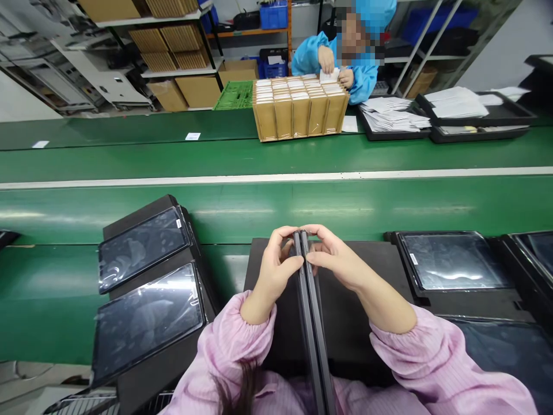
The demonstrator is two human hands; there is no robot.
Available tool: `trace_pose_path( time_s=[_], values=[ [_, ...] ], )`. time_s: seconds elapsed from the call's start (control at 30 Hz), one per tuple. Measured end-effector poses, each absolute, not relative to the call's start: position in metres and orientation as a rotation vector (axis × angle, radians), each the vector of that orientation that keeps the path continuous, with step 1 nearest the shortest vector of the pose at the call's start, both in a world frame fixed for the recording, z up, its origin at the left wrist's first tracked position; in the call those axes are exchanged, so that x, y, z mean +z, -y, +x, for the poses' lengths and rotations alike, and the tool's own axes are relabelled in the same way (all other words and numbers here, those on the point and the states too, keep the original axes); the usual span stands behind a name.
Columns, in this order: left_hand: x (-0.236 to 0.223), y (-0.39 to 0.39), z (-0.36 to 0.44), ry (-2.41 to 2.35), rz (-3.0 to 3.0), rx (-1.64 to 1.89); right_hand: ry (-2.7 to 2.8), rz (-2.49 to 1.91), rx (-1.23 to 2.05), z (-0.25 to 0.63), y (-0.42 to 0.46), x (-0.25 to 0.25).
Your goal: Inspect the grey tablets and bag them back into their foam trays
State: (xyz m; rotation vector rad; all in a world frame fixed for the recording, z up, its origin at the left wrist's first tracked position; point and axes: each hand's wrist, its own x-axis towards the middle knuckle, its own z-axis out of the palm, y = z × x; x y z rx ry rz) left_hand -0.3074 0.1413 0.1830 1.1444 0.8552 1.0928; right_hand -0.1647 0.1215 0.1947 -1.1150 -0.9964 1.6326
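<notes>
Two dark, thin tablets stand on edge side by side in front of me, seen along their narrow sides. My left hand (276, 262) grips the left tablet (306, 323) near its far end, thumb on the near edge. Around the far end of the right tablet (319, 328) my right hand (334, 256) is closed in the same way. The two tablets lie almost against each other, with a thin gap between them. Beneath them is a black foam tray (358, 328). Their screens are turned away from my view.
To the left, a black tray (129, 311) holds two film-covered tablets (149, 317). More tablets (453, 259) lie in black trays at right. Across the green conveyor (233, 207), a person in blue (365, 75) handles white pieces in a cardboard divider box (298, 115). Paper-filled trays (479, 124) stand far right.
</notes>
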Motion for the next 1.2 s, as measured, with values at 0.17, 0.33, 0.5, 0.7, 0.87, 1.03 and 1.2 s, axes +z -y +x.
trace_pose_path(
  time_s=[0.17,0.33,0.5,0.7,0.87,1.03,1.2],
  values=[
    [0.181,-0.140,-0.308,-0.848,1.152,1.078,1.017,-1.120,1.613,-0.164,-0.120,0.195],
    [0.180,-0.140,-0.308,-0.816,1.159,1.051,1.006,-1.132,1.607,-0.163,-0.120,0.195],
    [0.171,-0.139,-0.312,-0.690,1.223,1.018,1.064,-1.124,1.632,-0.157,-0.113,0.194],
    [0.169,-0.139,-0.307,-0.706,1.243,1.025,1.122,-1.098,1.556,-0.153,-0.112,0.188],
    [0.166,-0.134,-0.304,-0.756,1.285,1.077,1.220,-1.213,1.337,-0.157,-0.097,0.183],
    [0.137,-0.075,-0.307,-0.817,1.475,1.239,1.529,-1.027,0.844,-0.177,-0.038,0.149],
    [0.111,-0.026,-0.310,-0.759,1.676,1.329,1.483,-0.953,0.521,-0.203,-0.014,0.111]
  ],
)
